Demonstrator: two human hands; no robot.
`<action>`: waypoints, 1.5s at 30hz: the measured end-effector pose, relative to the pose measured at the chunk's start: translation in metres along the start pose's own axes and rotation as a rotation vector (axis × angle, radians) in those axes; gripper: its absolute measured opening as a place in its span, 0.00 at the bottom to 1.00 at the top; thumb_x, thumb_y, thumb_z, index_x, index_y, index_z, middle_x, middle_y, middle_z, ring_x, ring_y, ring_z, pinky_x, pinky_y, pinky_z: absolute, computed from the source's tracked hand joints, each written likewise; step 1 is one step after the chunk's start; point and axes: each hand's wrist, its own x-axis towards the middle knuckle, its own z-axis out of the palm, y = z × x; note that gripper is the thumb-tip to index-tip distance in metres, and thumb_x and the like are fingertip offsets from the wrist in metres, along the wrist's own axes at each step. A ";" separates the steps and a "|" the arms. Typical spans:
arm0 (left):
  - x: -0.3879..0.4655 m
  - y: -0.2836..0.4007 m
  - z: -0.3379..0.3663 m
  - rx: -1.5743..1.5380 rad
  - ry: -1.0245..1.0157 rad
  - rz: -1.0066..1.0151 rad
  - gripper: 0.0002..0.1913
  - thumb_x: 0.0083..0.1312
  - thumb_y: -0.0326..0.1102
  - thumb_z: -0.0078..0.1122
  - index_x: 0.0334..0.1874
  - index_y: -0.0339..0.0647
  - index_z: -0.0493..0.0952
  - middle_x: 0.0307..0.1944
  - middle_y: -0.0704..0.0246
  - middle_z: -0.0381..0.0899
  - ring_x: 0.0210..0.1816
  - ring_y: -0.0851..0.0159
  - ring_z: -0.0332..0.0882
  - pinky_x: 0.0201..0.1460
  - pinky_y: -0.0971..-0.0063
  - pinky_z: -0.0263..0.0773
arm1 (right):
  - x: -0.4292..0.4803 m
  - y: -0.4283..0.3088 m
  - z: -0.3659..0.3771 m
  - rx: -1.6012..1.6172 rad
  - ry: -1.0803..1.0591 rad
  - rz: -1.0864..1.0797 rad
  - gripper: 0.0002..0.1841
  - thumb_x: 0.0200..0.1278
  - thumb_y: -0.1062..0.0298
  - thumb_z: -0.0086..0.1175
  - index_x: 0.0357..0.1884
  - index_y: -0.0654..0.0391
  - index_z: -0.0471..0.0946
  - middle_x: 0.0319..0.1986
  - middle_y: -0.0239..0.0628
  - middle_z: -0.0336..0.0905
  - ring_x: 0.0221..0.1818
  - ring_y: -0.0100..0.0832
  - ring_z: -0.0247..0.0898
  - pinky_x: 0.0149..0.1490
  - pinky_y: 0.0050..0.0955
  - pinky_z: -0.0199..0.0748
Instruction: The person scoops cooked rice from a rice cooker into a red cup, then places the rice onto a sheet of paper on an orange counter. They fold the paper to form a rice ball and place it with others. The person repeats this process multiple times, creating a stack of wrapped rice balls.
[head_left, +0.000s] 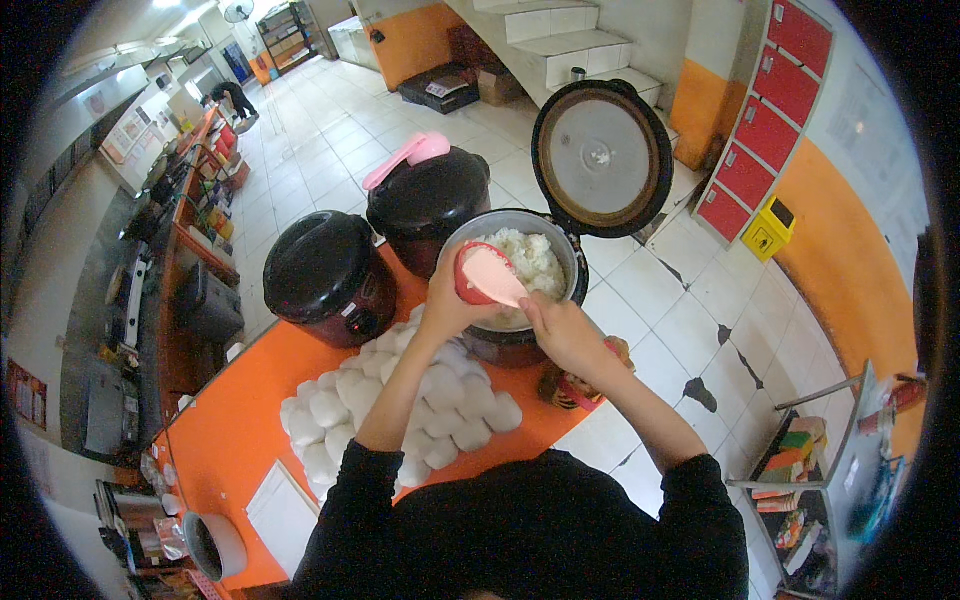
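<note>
My left hand (444, 298) holds a small red bowl (466, 289) over the near left rim of an open rice cooker (517, 346). In my right hand (556, 324) is a pale pink rice paddle (491, 276), its blade lying across the bowl's mouth. Cooked white rice (534, 256) fills part of the cooker's metal pot, and the bowl and hands hide some of it. The cooker's round lid (600, 154) stands raised on the far right side. Below my left forearm, many white rounded packets (442, 390) are piled on the orange table (217, 420).
Two closed black rice cookers (319, 262) (427, 199) stand to the left; a pink scoop (409, 156) rests on the farther one. A jar (574, 386) sits under my right forearm. Paper (283, 514) and a metal pot (216, 546) lie lower left. A person (234, 99) bends far off.
</note>
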 end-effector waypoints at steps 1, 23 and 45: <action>0.002 0.002 0.000 -0.013 -0.010 -0.010 0.52 0.32 0.40 0.82 0.63 0.37 0.63 0.58 0.57 0.71 0.58 0.55 0.72 0.62 0.64 0.67 | 0.004 0.002 -0.004 -0.008 -0.006 -0.051 0.19 0.74 0.57 0.37 0.38 0.63 0.72 0.25 0.61 0.75 0.29 0.64 0.71 0.37 0.54 0.70; -0.311 0.088 -0.214 -0.235 0.165 -0.251 0.57 0.39 0.63 0.76 0.70 0.41 0.58 0.69 0.59 0.60 0.70 0.58 0.56 0.73 0.60 0.52 | -0.094 -0.204 0.205 1.598 -0.984 0.651 0.40 0.66 0.31 0.34 0.70 0.51 0.56 0.66 0.43 0.60 0.64 0.46 0.63 0.60 0.50 0.70; -0.752 0.122 -0.316 -0.077 0.786 -1.276 0.17 0.63 0.36 0.62 0.54 0.44 0.74 0.40 0.61 0.83 0.40 0.65 0.82 0.44 0.71 0.77 | -0.234 -0.376 0.545 -0.161 -0.732 -0.977 0.35 0.50 0.53 0.64 0.64 0.42 0.68 0.58 0.46 0.62 0.58 0.50 0.60 0.56 0.48 0.67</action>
